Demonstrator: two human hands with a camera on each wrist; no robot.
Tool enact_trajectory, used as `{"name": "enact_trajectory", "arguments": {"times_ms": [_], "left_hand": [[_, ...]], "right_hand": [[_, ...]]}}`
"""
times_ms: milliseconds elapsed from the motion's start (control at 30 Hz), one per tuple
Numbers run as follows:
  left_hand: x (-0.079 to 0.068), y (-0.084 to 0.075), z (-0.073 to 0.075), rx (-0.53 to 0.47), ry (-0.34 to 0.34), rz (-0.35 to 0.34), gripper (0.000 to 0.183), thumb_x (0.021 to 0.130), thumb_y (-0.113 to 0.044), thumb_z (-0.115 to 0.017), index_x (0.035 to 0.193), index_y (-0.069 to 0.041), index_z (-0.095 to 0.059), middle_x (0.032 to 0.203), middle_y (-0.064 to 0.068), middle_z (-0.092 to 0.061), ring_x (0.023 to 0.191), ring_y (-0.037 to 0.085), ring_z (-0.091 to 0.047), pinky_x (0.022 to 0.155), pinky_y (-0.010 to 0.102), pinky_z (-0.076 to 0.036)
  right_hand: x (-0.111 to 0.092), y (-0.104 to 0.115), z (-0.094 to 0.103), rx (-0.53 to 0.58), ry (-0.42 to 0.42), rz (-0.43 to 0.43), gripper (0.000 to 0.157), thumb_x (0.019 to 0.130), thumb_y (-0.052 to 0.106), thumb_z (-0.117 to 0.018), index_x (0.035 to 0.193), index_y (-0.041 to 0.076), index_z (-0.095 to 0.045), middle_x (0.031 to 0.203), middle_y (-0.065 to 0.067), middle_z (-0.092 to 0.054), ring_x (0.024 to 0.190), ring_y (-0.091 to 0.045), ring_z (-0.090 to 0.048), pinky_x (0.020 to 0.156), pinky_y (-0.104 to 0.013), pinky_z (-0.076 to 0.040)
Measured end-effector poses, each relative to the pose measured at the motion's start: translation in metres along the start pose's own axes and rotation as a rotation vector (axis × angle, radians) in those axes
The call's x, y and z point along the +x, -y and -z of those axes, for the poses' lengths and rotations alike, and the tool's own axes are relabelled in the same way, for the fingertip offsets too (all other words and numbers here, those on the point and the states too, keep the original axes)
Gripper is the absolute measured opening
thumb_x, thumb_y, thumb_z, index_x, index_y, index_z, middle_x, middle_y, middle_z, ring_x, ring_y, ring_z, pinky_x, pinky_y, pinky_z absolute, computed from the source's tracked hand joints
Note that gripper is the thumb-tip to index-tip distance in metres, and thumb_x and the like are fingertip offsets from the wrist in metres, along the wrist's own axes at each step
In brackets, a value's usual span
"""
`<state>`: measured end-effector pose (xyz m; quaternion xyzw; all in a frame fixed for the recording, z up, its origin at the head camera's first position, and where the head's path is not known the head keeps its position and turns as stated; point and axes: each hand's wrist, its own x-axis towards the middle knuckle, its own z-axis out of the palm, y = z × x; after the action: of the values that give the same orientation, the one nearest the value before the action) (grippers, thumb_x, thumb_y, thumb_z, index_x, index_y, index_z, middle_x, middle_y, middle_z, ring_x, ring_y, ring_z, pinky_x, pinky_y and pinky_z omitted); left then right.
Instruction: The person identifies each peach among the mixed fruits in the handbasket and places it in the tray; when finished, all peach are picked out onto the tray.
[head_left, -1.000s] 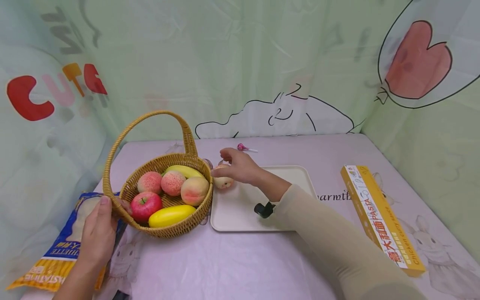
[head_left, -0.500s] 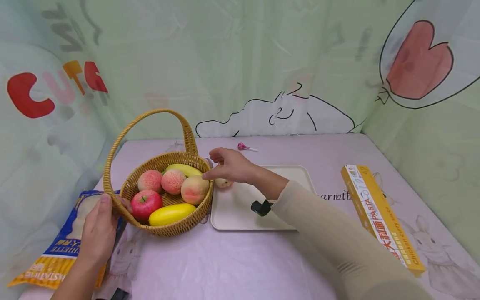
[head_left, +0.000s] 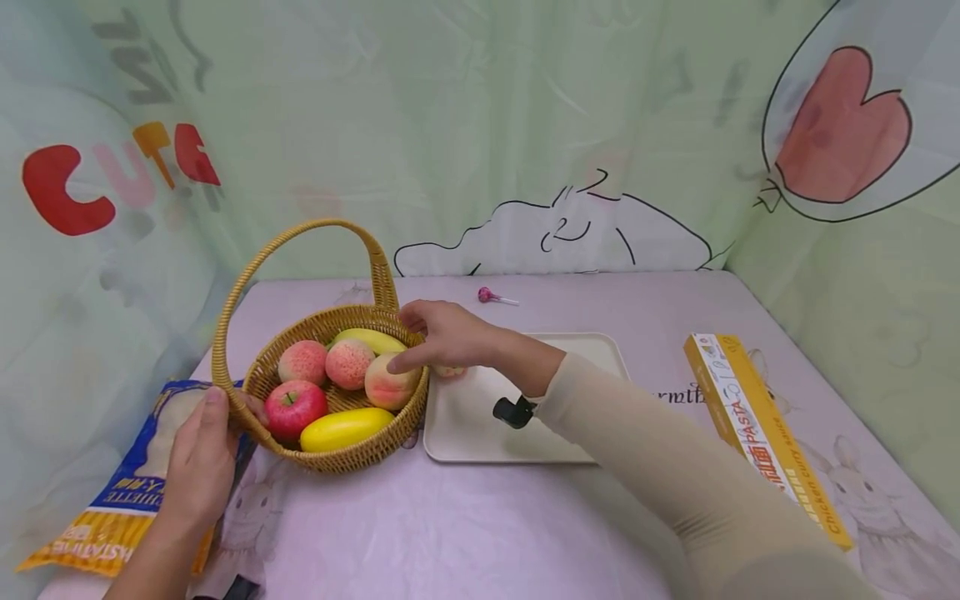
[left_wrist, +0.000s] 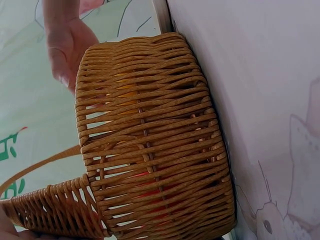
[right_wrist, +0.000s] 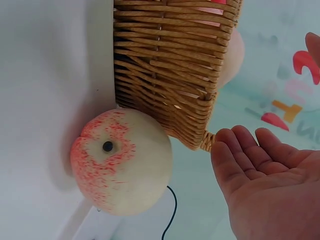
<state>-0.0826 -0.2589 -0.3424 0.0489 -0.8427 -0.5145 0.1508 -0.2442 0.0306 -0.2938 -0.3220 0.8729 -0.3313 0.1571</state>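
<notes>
"Gripping the basket point(head_left: 337, 462) beside the near foot of its handle point(head_left: 381, 272), your left hand point(head_left: 201, 467) had its thumb outside the rim and its fingertips within. How did your right hand point(head_left: 450, 335) stand?"

"Slack: its fingers were loosely bent and pinched nothing. In the head view your thumb overlapped the pale peach point(head_left: 386, 390) in the basket; whether they touched could not be told."

"And where did the loose peach point(right_wrist: 130, 175) lie?"

"By the left side of the tray point(head_left: 480, 437), just beside the basket's wall, mostly hidden in the head view by your right hand."

"Which faults threatened you there?"

"Chiefly rolling, in our judgement: the loose peach was round, so a brush from your wrist or a sideways shift of the basket might have driven it off. Secondly, a one-sided pull by your left hand could have tilted the basket and slid the apple point(head_left: 296, 410) and the yellow fruit point(head_left: 348, 428) downhill. Thirdly, your right fingertips were near the handle; a careless lift risked snagging it"
</notes>
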Motion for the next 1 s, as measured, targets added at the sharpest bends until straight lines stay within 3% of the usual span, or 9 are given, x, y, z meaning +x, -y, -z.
{"name": "enact_trajectory", "arguments": {"times_ms": [300, 533, 667, 800, 1000], "left_hand": [[-0.001, 0.000, -0.002, -0.017, -0.008, -0.030, 0.053, 0.114, -0.044, -0.018, 0.120, -0.001, -0.050, 0.107, 0.003, -0.053, 0.113, 0.010, -0.052, 0.097, 0.002, -0.041], [0.000, 0.000, 0.000, -0.002, 0.008, -0.011, 0.056, 0.114, -0.045, -0.017, 0.121, -0.001, -0.050, 0.109, 0.002, -0.053, 0.117, 0.008, -0.050, 0.099, 0.003, -0.041], [0.001, 0.001, 0.000, 0.010, 0.007, -0.005, 0.057, 0.114, -0.047, -0.017, 0.122, -0.001, -0.051, 0.111, 0.002, -0.053, 0.119, 0.007, -0.049, 0.100, 0.004, -0.041], [-0.001, 0.001, 0.000, -0.017, 0.011, -0.010, 0.054, 0.114, -0.045, -0.018, 0.122, -0.001, -0.049, 0.112, 0.003, -0.052, 0.120, 0.008, -0.049, 0.102, 0.005, -0.040], [-0.001, 0.000, 0.000, -0.030, 0.008, -0.013, 0.054, 0.114, -0.045, -0.018, 0.120, -0.002, -0.049, 0.110, 0.003, -0.052, 0.117, 0.008, -0.050, 0.101, 0.004, -0.040]], "right_hand": [[0.004, 0.010, 0.001, -0.026, 0.057, 0.007, 0.085, 0.084, 0.041, -0.083, 0.151, 0.004, -0.046, 0.149, -0.014, -0.056, 0.137, -0.026, -0.052, 0.119, -0.038, -0.041], [0.010, 0.015, -0.001, -0.082, 0.102, 0.007, 0.084, 0.084, 0.044, -0.083, 0.150, 0.004, -0.048, 0.148, -0.014, -0.057, 0.135, -0.028, -0.053, 0.117, -0.038, -0.042], [0.014, 0.016, -0.003, -0.134, 0.133, 0.020, 0.072, 0.084, 0.043, -0.082, 0.139, 0.005, -0.055, 0.127, -0.009, -0.064, 0.116, -0.023, -0.058, 0.101, -0.032, -0.050], [0.017, 0.020, -0.005, -0.187, 0.168, 0.024, 0.059, 0.085, 0.039, -0.082, 0.128, 0.006, -0.059, 0.111, -0.007, -0.063, 0.102, -0.021, -0.056, 0.086, -0.032, -0.050], [0.023, 0.026, -0.008, -0.255, 0.219, 0.021, 0.073, 0.088, 0.035, -0.080, 0.146, 0.002, -0.051, 0.141, -0.012, -0.059, 0.126, -0.025, -0.057, 0.109, -0.038, -0.049]]}}
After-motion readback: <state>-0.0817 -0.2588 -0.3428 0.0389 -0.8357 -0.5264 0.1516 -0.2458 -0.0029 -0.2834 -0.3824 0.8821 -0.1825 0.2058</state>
